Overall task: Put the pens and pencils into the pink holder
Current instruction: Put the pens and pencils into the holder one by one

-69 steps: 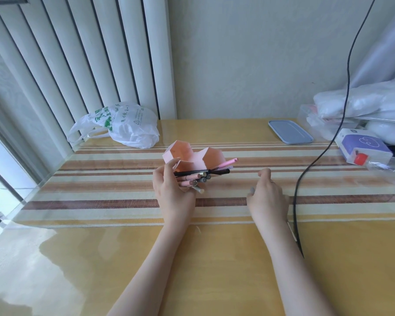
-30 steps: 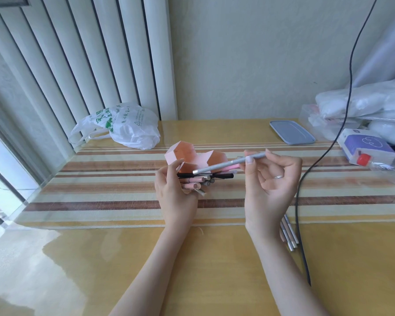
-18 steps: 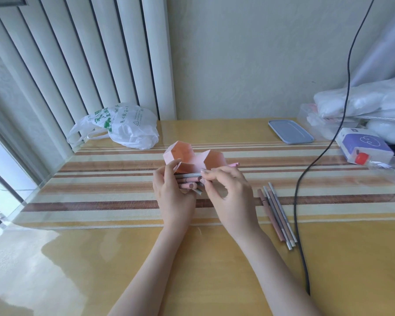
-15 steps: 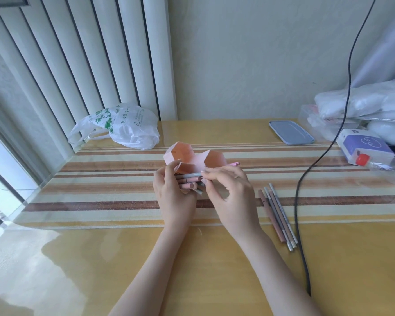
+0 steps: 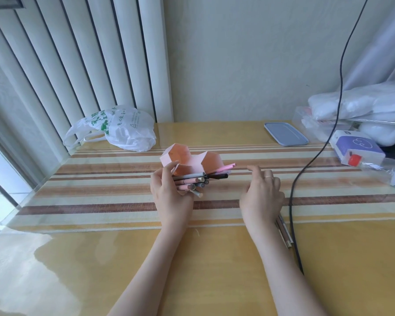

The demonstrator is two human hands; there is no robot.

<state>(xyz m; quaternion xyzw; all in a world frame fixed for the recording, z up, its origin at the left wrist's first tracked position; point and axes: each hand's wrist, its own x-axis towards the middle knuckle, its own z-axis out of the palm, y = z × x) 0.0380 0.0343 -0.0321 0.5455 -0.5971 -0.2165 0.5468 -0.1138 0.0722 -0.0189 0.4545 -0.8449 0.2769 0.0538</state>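
The pink holder (image 5: 187, 159) lies tipped on its side on the striped mat (image 5: 100, 197), its hexagonal cells opening toward the camera. The left hand (image 5: 169, 195) is at its near left side, thumb against the front rim, its grip closed around a bundle of pens (image 5: 193, 182) that lies crosswise in front of the cells. The bundle's ends stick out to the right past the fingers; a black pen (image 5: 218, 176) and a pink pen (image 5: 226, 167) reach furthest, the pink one touching the holder's right cell. Whether any pen is inside a cell cannot be told.

The right hand (image 5: 261, 195) hovers to the right of the holder, palm down, fingers spread and loosely curled, holding nothing. A ring shows on one finger. Under its wrist, a few loose pencils (image 5: 284, 231) lie on the bench (image 5: 214, 270), just beside a black cable (image 5: 293, 201) that runs up across the mat to the wall.

A white plastic bag (image 5: 123, 128) sits at the far left, a blue lid (image 5: 285, 133) at the far right.
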